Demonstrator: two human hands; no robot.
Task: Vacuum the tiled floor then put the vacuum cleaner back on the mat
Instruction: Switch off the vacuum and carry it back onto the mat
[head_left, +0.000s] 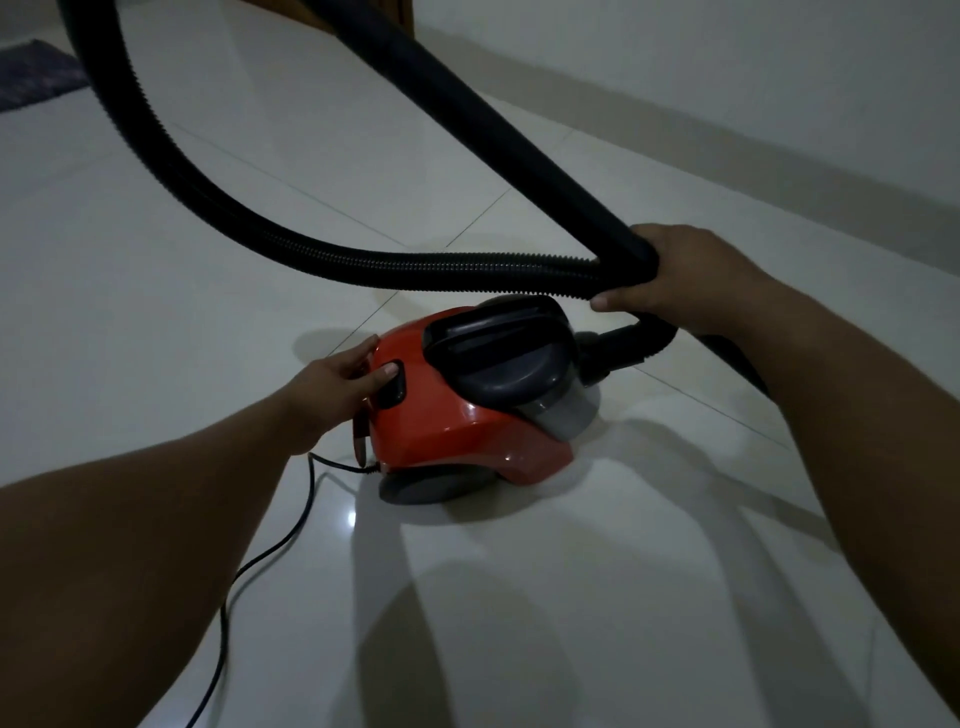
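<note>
A red canister vacuum cleaner (467, 405) with a dark grey handle and dust cup stands on the white tiled floor (519, 597) in the middle of the view. My left hand (332, 384) rests on its rear, with the thumb on the dark button there and the fingers straight. My right hand (685, 280) grips the black wand and the ribbed black hose (218, 208) together, just above the canister. The hose loops up to the left and out of the top of the view. A dark mat (36, 73) lies at the far upper left.
The black power cord (249, 566) runs from the vacuum's rear toward the bottom left. A white wall with a skirting line (727, 119) borders the floor on the right. A dark wooden edge (405, 13) shows at the top.
</note>
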